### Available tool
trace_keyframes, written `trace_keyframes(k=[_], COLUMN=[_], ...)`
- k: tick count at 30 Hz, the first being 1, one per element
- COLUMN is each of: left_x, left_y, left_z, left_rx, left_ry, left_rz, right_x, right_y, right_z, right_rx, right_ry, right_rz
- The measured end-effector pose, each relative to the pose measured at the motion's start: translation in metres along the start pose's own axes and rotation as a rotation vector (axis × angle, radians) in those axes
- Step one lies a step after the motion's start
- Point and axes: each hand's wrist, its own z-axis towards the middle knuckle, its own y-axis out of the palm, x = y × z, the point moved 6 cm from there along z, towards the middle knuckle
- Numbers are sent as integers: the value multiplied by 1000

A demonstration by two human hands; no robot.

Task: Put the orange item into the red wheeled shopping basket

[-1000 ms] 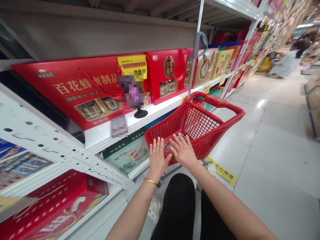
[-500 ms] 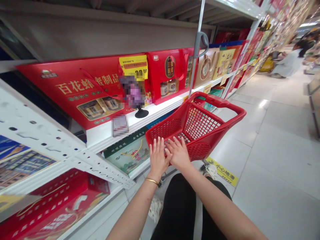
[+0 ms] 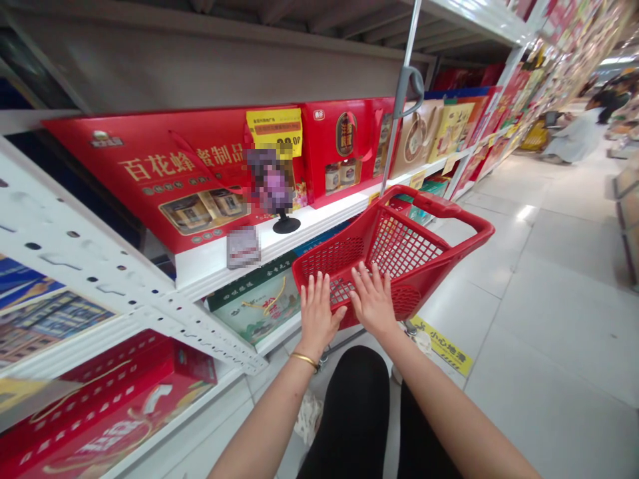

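Both hands are stretched out flat, palms down, over the near side of a red plastic shopping cart. My left hand, below a gold bracelet on the wrist, has its fingers extended at the cart's near left corner. To its right, my right hand lies with fingers spread over the basket's near edge. A gap separates the two hands, and neither grips anything. Whether the palms touch the cart I cannot tell. The cart's handle extends to the right.
Left and ahead, a white shelf carries a large red gift box, a second red box and a pixelated purple item on a black round base. A pole with a grey handle rises behind the cart. A yellow floor sign lies nearby.
My right hand has moved right, away from my left hand, which stays almost in place. The two were touching or overlapping at the thumbs before. The cart has barely shifted.
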Motion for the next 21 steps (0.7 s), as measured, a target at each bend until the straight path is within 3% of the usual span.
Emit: trace_keyframes(k=[2, 4, 8, 10, 12, 18, 19, 21], left_x=[0, 0, -1, -1, -1, 2, 2, 4], left_y=[0, -1, 0, 1, 1, -1, -2, -4], left_z=[0, 0, 0, 0, 0, 1, 1, 1], left_rx=[-4, -1, 1, 1, 9, 22, 23, 25], left_ry=[3, 4, 12, 19, 19, -1, -5, -9], left_rz=[4, 9, 14, 22, 32, 54, 56, 60], right_x=[-11, -2, 62, 82, 72, -29, -31, -14], right_y=[3, 0, -21, -28, -25, 5, 6, 2], right_z=[-4, -4, 2, 5, 8, -6, -9, -11], right_rx=[-34, -38, 108, 182, 182, 3, -5, 10], right_ry=[-80, -114, 92, 207, 214, -121, -134, -85], right_rz=[20, 19, -63, -94, -82, 69, 73, 45])
